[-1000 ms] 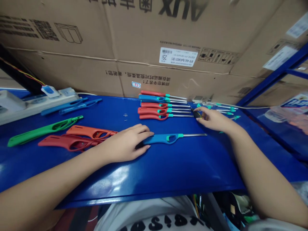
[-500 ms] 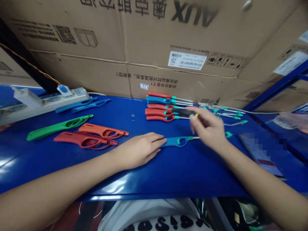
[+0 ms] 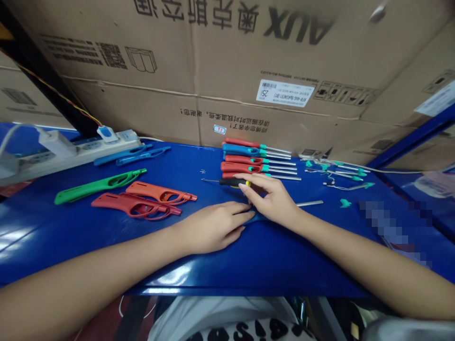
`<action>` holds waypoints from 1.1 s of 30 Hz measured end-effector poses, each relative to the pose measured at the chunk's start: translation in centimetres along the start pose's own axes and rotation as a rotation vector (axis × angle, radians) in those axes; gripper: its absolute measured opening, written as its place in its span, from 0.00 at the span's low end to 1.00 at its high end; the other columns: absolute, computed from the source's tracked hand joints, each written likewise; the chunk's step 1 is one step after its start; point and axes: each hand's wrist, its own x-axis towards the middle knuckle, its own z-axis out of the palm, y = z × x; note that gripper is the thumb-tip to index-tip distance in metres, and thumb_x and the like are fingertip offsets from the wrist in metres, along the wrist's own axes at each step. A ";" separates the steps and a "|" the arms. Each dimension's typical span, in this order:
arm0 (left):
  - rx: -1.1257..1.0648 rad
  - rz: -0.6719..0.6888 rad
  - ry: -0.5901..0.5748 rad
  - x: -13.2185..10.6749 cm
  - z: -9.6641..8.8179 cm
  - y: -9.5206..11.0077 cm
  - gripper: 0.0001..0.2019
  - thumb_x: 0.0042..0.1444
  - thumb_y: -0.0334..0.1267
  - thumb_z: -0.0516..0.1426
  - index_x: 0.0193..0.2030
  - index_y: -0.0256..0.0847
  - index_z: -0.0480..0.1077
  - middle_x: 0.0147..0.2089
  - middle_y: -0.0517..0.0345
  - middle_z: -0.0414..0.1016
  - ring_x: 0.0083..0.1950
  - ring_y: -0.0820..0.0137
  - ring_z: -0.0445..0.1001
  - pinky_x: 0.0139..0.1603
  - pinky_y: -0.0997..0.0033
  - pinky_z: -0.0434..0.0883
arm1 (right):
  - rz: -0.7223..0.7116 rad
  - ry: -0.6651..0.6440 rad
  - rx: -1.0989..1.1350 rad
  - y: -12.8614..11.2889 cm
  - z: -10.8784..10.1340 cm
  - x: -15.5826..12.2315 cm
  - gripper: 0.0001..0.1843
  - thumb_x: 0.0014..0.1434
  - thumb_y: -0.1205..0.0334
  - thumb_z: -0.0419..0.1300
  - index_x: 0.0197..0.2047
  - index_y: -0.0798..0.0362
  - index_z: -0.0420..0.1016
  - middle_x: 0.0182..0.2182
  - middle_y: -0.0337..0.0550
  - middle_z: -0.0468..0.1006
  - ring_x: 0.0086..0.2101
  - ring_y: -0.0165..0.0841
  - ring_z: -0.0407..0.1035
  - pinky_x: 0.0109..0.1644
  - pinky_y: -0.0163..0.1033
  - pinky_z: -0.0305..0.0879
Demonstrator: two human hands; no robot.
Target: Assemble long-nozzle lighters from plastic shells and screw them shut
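Observation:
My left hand (image 3: pixel 218 225) lies on the blue table with its fingers closed over the handle end of a blue gas lighter (image 3: pixel 262 217). Most of that lighter is hidden under both hands; its metal tube (image 3: pixel 312 203) sticks out to the right. Just above it, my right hand (image 3: pixel 275 196) is closed on a screwdriver (image 3: pixel 229 182) with a black and yellow handle. The screwdriver's thin shaft points left, its tip close to several tiny screws (image 3: pixel 203 172). Behind my right hand lies a stack of red and blue lighters (image 3: pixel 240 160) with metal tubes.
At left lie a green casing (image 3: pixel 95 188), an orange casing (image 3: pixel 152 189), red casings (image 3: pixel 124 204) and blue casings (image 3: pixel 142 155). A power strip (image 3: pixel 85 150) stands behind them. Loose tubes and wired parts (image 3: pixel 341 173) lie at right. A large cardboard box (image 3: pixel 159 109) stands along the back.
My right hand has moved left with the screwdriver, from over the lighter's tube to above its handle. My left hand stays on the blue lighter. The view has shifted slightly.

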 end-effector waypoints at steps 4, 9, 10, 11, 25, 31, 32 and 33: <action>-0.047 -0.013 0.021 0.0 0.3 -0.4 0.20 0.68 0.33 0.53 0.65 0.38 0.68 0.65 0.44 0.72 0.64 0.58 0.73 0.65 0.57 0.72 | 0.175 0.082 0.222 -0.4 -0.3 0.0 0.16 0.66 0.53 0.59 0.53 0.48 0.80 0.27 0.38 0.76 0.22 0.28 0.67 0.27 0.36 0.69; -0.129 -0.005 0.025 0.3 0.6 -1.0 0.20 0.71 0.36 0.52 0.68 0.42 0.67 0.68 0.47 0.69 0.67 0.61 0.71 0.68 0.57 0.68 | 0.299 0.391 0.511 -1.5 -3.3 0.0 0.11 0.62 0.54 0.64 0.44 0.49 0.82 0.19 0.33 0.66 0.19 0.26 0.61 0.21 0.33 0.62; -0.145 -0.002 0.031 0.4 0.7 -1.1 0.20 0.71 0.36 0.52 0.68 0.42 0.67 0.69 0.48 0.69 0.68 0.61 0.70 0.69 0.57 0.68 | 0.314 0.460 0.571 -1.5 -4.0 0.0 0.10 0.60 0.55 0.64 0.42 0.50 0.82 0.19 0.32 0.64 0.19 0.26 0.60 0.20 0.33 0.60; -0.162 -0.002 0.039 0.4 0.8 -1.2 0.21 0.70 0.36 0.53 0.68 0.42 0.67 0.69 0.48 0.69 0.68 0.61 0.69 0.70 0.57 0.67 | 0.321 0.517 0.621 -1.4 -4.8 -0.1 0.08 0.59 0.56 0.64 0.38 0.51 0.82 0.18 0.31 0.61 0.18 0.25 0.58 0.20 0.32 0.58; -0.320 -0.184 0.510 0.8 -0.8 -0.3 0.17 0.59 0.40 0.66 0.54 0.41 0.78 0.52 0.52 0.82 0.52 0.65 0.81 0.58 0.65 0.77 | 0.477 0.572 0.850 -0.2 -7.3 -0.3 0.06 0.49 0.60 0.63 0.25 0.52 0.79 0.15 0.31 0.53 0.16 0.24 0.48 0.18 0.35 0.45; -0.375 -0.083 0.558 1.0 -1.0 0.3 0.06 0.60 0.32 0.65 0.44 0.39 0.82 0.40 0.54 0.85 0.41 0.69 0.82 0.46 0.72 0.79 | 0.502 0.531 0.854 -1.0 -6.5 -0.5 0.07 0.53 0.61 0.62 0.27 0.52 0.80 0.17 0.31 0.52 0.17 0.24 0.49 0.19 0.34 0.47; -0.374 -0.075 0.563 1.0 -1.0 0.2 0.04 0.61 0.31 0.64 0.42 0.39 0.82 0.39 0.55 0.84 0.40 0.69 0.82 0.44 0.72 0.79 | 0.497 0.533 0.852 -1.0 -6.5 -0.5 0.07 0.53 0.61 0.62 0.27 0.52 0.80 0.17 0.31 0.52 0.17 0.24 0.49 0.19 0.34 0.47; -0.366 -0.067 0.567 1.0 -0.9 0.1 0.04 0.61 0.31 0.64 0.40 0.39 0.82 0.38 0.55 0.84 0.39 0.69 0.82 0.43 0.72 0.79 | 0.489 0.539 0.848 -1.0 -6.5 -0.5 0.07 0.54 0.61 0.62 0.27 0.52 0.80 0.17 0.31 0.52 0.17 0.24 0.49 0.19 0.34 0.47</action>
